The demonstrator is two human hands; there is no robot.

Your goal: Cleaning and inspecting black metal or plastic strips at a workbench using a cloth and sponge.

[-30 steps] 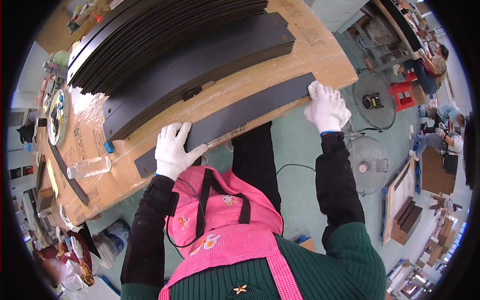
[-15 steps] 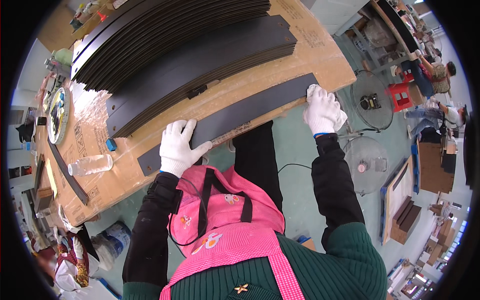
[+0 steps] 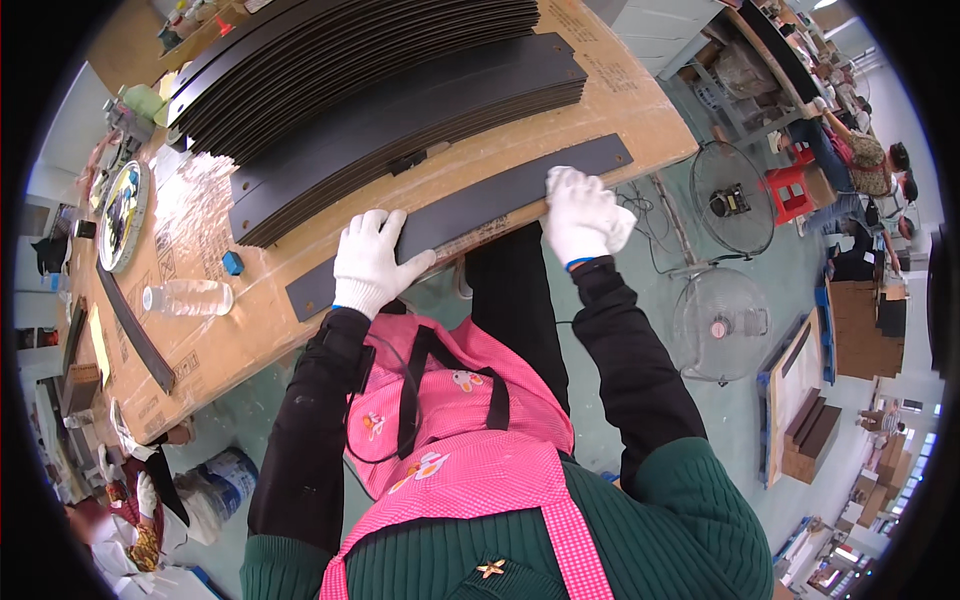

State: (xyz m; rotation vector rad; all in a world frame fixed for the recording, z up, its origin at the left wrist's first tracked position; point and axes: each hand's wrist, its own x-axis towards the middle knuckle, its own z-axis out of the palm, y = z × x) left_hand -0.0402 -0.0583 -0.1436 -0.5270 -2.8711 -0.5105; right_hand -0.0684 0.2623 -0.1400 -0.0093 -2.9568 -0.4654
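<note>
A long dark grey board (image 3: 480,205) with small holes at its ends lies along the near edge of the cardboard-covered table (image 3: 620,95). My left hand (image 3: 372,262), in a white knitted glove, rests on the board's left part with fingers and thumb apart. Also gloved, my right hand (image 3: 578,212) is closed at the board's near edge, toward its right end. What looks like a white cloth (image 3: 624,230) sticks out of it; its fingers are partly hidden. Just beyond lies a stack of similar dark boards (image 3: 410,125), with a fanned pile (image 3: 350,65) behind.
At left on the table are a clear plastic bottle (image 3: 190,297), a blue block (image 3: 232,263), a narrow dark strip (image 3: 135,330) and a round tray (image 3: 142,215). Fans (image 3: 722,325) stand on the floor at right. Other people (image 3: 858,165) are further off.
My right hand has slid left along the board from its right end, uncovering that end. My left hand stays on the board's left part. The view has shifted slightly.
</note>
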